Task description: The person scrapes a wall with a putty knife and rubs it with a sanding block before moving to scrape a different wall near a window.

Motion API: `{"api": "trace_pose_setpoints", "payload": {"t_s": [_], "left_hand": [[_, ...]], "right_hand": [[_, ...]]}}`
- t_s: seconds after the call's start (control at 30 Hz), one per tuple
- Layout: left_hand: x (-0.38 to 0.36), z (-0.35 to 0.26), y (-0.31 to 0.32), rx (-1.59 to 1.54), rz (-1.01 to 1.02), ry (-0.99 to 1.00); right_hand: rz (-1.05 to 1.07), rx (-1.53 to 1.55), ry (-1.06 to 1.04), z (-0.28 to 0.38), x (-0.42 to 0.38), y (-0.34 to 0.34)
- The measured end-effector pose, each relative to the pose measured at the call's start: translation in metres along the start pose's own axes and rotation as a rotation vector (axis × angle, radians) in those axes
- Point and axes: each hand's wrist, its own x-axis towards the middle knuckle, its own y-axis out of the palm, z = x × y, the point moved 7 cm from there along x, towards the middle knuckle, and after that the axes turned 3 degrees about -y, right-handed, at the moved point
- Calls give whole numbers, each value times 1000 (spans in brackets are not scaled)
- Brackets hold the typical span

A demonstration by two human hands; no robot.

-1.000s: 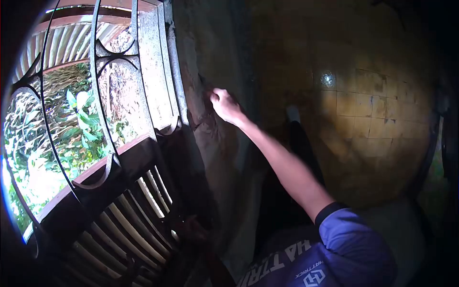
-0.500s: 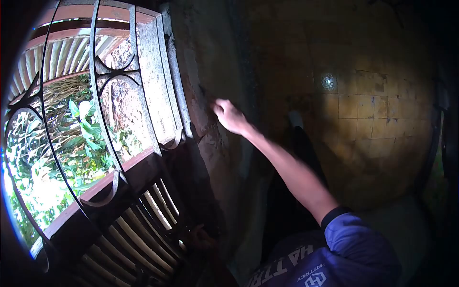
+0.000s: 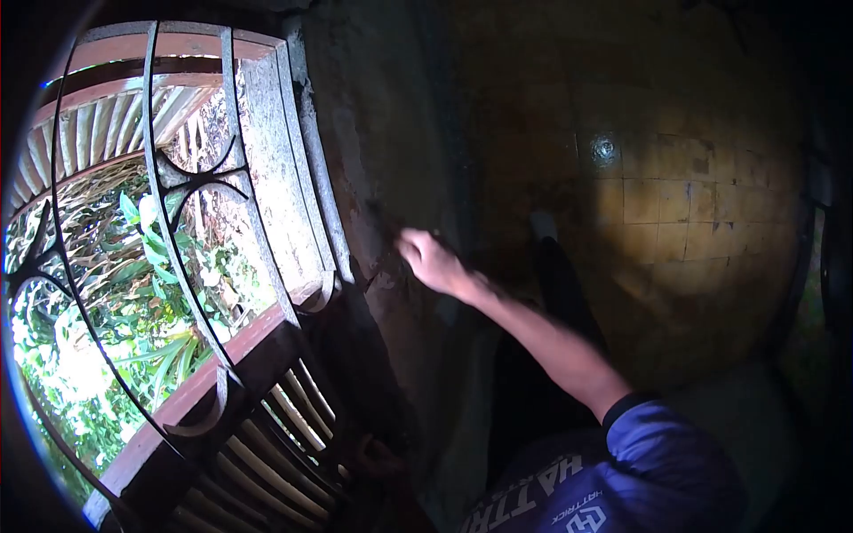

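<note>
My right hand [image 3: 433, 263] is raised in front of the dark, peeling wall [image 3: 369, 169] beside the window. Its fingers are curled, and a dark blurred shape sits just past the fingertips; what it is I cannot make out. In deep shadow at the bottom, my left hand [image 3: 378, 455] shows dimly near the slatted wooden shutter [image 3: 275, 471]. Its fingers are too dark to read. Left of both hands stands the window with its curved metal grille [image 3: 191, 266].
A reddish window sill [image 3: 213, 373] runs below the grille, with green plants [image 3: 160, 244] outside. To the right lies a yellow tiled floor [image 3: 684, 209] with a bright light spot. My foot [image 3: 544, 225] is on the darker part of the floor.
My right hand sits lower in the view, close to the wall, its fingers still curled. The window and grille have shifted down and slightly left as the camera view moved.
</note>
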Motion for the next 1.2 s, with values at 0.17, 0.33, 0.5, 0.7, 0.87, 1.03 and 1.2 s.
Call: {"api": "trace_pose_setpoints", "payload": {"t_s": [0.17,0.33,0.5,0.7,0.87,1.03,1.2], "left_hand": [[-1,4,-1,63,1,28],[-5,7,0,103,1,-36],[-3,5,1,86,-14,-15],[-4,7,6,-26,83,-191],[-8,10,7,122,114,-220],[-37,14,31,78,-141,-253],[-150,-79,75,-8,-195,-596]], "right_hand": [[-11,88,17,-2,-4,8],[-80,-71,54,-41,103,-7],[37,-134,39,-46,132,-15],[699,-199,173,-30,-20,-17],[1085,-469,444,-58,-169,-70],[897,-388,391,-39,-182,-137],[787,-513,248,2,-132,-210]]}}
